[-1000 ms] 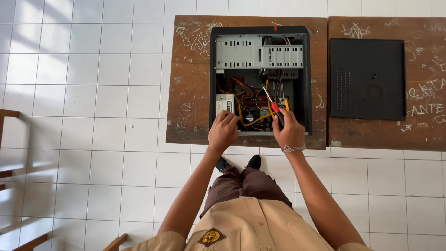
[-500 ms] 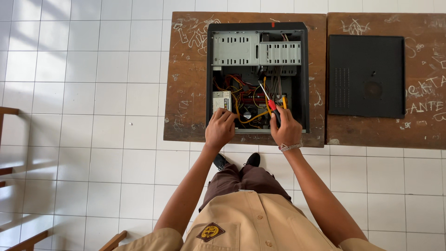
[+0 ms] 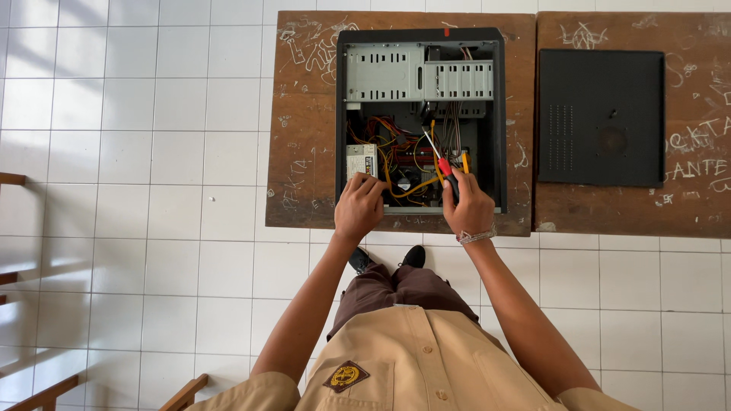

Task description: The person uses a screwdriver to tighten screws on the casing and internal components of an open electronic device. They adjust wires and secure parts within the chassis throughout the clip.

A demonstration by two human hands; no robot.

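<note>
An open black computer case (image 3: 496,114) lies flat on a scratched brown wooden desk (image 3: 301,152). Inside are grey metal drive bays (image 3: 396,72), a tangle of coloured wires (image 3: 396,152) and a small grey box (image 3: 361,160). My left hand (image 3: 359,207) rests on the case's near edge, fingers curled at the wires beside the grey box. My right hand (image 3: 468,207) grips a screwdriver with a red and black handle (image 3: 445,171), its shaft pointing up and left into the case. A yellow-handled tool (image 3: 465,160) shows just beside it.
The case's black side panel (image 3: 601,118) lies on a second desk (image 3: 700,205) to the right. White tiled floor (image 3: 137,190) spreads to the left and below. Wooden chair parts (image 3: 46,392) show at the lower left. My black shoes (image 3: 388,259) are under the desk edge.
Both hands stay at the case's near edge; the left has shifted slightly right toward the wires. The view has drifted a little, with the desk now lower in frame.
</note>
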